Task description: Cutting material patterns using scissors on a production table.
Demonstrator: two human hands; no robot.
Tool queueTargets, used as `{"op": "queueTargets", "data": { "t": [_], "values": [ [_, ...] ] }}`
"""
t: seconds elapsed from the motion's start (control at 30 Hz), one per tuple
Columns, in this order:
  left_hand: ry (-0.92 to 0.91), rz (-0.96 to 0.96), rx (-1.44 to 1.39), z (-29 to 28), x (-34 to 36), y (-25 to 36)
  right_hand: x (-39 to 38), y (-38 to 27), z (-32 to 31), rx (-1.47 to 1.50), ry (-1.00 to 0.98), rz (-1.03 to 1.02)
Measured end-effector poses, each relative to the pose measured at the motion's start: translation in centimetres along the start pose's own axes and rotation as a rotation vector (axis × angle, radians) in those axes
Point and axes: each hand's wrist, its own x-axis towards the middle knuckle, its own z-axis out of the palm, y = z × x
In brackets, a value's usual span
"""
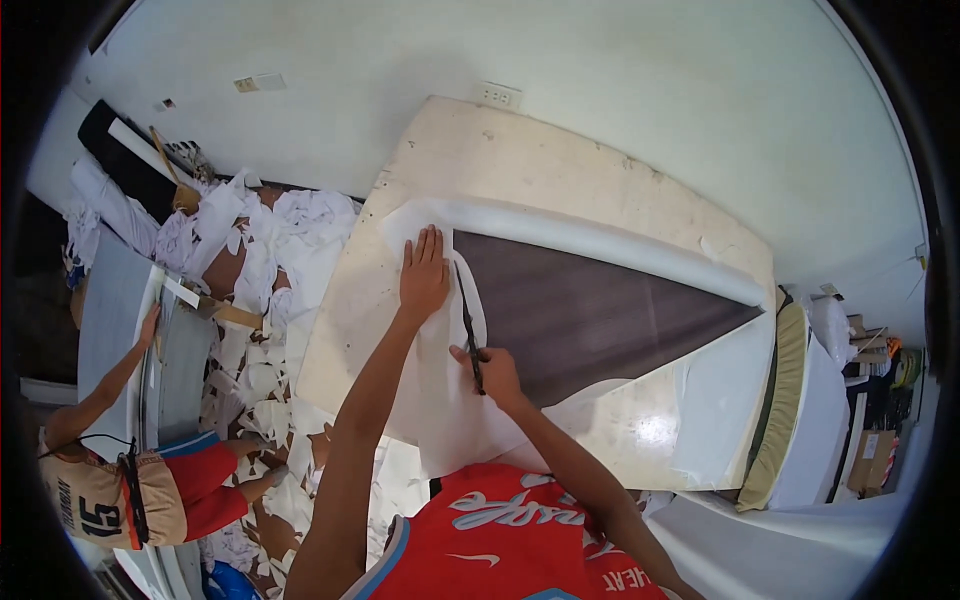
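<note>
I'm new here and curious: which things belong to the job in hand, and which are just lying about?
In use:
black scissors, in the right hand
white sheet, under the left hand
dark material
pale board underneath

Seemingly lying about:
white scraps on the floor
brown box, far right

The left hand (pixel 425 277) lies flat on a white sheet (pixel 428 372). The right hand (pixel 495 374) holds black scissors (pixel 469 322), whose blades point away from the person, toward the wall (pixel 640 85). Just to the right of the scissors lies a dark, three-sided piece of material (pixel 590 315), and a white roll (pixel 590 244) stretches along its far edge. All this rests on a large pale board (pixel 520 145). At the left, another person (pixel 110 490) stretches one arm to a grey panel (pixel 112 300); many white scraps (pixel 268 385) lie on the floor.
</note>
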Motion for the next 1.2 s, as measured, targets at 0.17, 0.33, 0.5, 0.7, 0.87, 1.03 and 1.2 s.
{"op": "queueTargets", "data": {
  "t": [0.17, 0.33, 0.5, 0.7, 0.87, 1.03, 1.2],
  "values": [
    [-0.028, -0.037, 0.016, -0.2, -0.1, -0.5, 1.3, -1.7, 1.0, 0.011, -0.013, -0.032],
    [-0.023, -0.029, 0.033, -0.9, -0.3, 0.0, 2.7, -2.5, 1.8, 0.049, 0.027, -0.010],
    [-0.380, -0.047, 0.000, -3.3, 4.6, -1.4, 2.6, -2.9, 2.4, 0.110, 0.046, -0.001],
    [-0.176, -0.003, 0.021, -0.8, 5.7, -2.7, 2.4, -2.7, 2.8, 0.094, 0.065, 0.016],
    [0.030, 0.109, 0.017, 0.7, 5.3, -3.4, 4.0, -2.7, 3.1, 0.097, 0.086, 0.030],
    [-0.065, 0.068, -0.026, 1.2, 5.5, -4.2, 5.7, -4.3, 3.7, 0.122, 0.099, 0.035],
    [-0.141, 0.038, -0.039, 1.2, 5.6, -4.0, 7.8, -5.5, 3.9, 0.104, 0.136, -0.046]
  ]
}}
